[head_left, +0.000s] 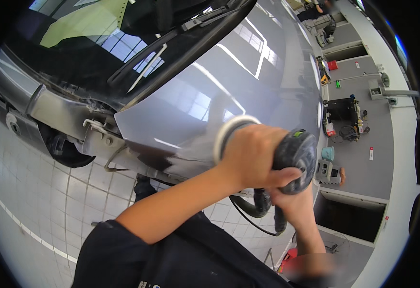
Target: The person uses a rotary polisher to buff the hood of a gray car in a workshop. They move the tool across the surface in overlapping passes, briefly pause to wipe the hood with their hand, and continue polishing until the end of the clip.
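A black hand-held sander (296,156) with a round white pad (229,132) rests against the grey car bonnet (219,86). My left hand (251,156) wraps over the front of the tool just behind the pad. Underneath, my right hand (291,197) holds the rear grip, partly hidden by the tool body. A black hose (255,206) hangs from the sander toward the floor. The pad touches the bonnet near its lower edge.
The car's windscreen and wipers (138,62) lie at upper left, with the front wing removed and bare bodywork (70,125) exposed. White tiled floor (42,201) spreads below. Tools, a teal cup (327,153) and open pits sit on the grey floor at right.
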`<act>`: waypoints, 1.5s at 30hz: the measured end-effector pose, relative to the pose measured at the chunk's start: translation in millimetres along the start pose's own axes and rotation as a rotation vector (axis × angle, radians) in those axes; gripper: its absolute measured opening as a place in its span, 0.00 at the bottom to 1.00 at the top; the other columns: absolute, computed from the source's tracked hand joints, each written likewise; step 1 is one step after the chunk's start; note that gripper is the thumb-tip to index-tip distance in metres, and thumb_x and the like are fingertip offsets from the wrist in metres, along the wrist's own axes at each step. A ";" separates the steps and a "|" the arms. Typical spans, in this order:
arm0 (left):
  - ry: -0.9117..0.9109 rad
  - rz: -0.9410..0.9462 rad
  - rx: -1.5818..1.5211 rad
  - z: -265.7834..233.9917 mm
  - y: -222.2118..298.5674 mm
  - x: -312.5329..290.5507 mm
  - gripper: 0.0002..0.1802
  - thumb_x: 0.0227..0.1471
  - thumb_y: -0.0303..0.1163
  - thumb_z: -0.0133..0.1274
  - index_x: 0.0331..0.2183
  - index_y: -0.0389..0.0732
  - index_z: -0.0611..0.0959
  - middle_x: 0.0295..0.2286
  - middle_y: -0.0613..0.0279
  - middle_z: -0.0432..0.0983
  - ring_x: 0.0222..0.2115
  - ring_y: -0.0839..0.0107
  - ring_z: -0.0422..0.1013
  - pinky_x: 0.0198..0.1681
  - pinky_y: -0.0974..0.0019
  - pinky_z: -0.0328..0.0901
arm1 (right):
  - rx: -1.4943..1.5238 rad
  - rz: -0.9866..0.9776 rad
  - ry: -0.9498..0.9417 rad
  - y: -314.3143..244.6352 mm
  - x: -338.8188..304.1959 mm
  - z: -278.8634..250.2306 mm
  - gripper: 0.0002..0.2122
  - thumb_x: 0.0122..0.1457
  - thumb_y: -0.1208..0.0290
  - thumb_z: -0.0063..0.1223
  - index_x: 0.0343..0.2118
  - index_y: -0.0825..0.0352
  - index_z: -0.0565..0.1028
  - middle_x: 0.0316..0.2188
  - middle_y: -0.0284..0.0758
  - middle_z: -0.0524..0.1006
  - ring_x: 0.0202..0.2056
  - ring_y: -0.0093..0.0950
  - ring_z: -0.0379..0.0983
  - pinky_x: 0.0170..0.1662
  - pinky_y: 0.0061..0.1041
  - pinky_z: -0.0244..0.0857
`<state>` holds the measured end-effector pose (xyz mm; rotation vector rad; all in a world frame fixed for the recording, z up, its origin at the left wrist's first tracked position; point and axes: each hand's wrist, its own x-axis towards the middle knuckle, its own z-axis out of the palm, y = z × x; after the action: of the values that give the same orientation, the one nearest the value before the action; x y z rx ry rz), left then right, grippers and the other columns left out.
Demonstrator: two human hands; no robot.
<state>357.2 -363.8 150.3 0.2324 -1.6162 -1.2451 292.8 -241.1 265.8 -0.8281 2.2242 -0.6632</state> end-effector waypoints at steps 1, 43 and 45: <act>-0.022 -0.027 -0.058 19.1 1.9 3.8 0.39 0.47 0.71 0.51 0.27 0.38 0.80 0.23 0.50 0.76 0.27 0.47 0.74 0.33 0.52 0.68 | -0.003 0.067 0.039 5.2 -6.7 -10.8 0.15 0.47 0.75 0.64 0.40 0.71 0.77 0.33 0.33 0.80 0.33 0.23 0.76 0.38 0.26 0.71; -0.129 -0.076 -0.019 58.5 -13.7 13.9 0.37 0.45 0.70 0.55 0.26 0.39 0.81 0.21 0.53 0.74 0.24 0.49 0.71 0.29 0.52 0.66 | 0.153 0.141 0.022 38.7 6.1 -35.3 0.19 0.45 0.77 0.64 0.43 0.70 0.76 0.35 0.34 0.80 0.35 0.23 0.75 0.40 0.27 0.72; -0.088 -0.053 -0.017 59.3 -8.5 0.3 0.41 0.44 0.73 0.54 0.30 0.37 0.82 0.25 0.52 0.78 0.26 0.50 0.74 0.33 0.52 0.69 | 0.124 0.183 0.009 47.3 -5.6 -39.2 0.19 0.46 0.74 0.68 0.43 0.68 0.76 0.39 0.36 0.78 0.41 0.27 0.75 0.45 0.29 0.70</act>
<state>306.3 -332.3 148.1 0.2132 -1.6838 -1.3251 250.0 -196.7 263.1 -0.5528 2.2099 -0.7086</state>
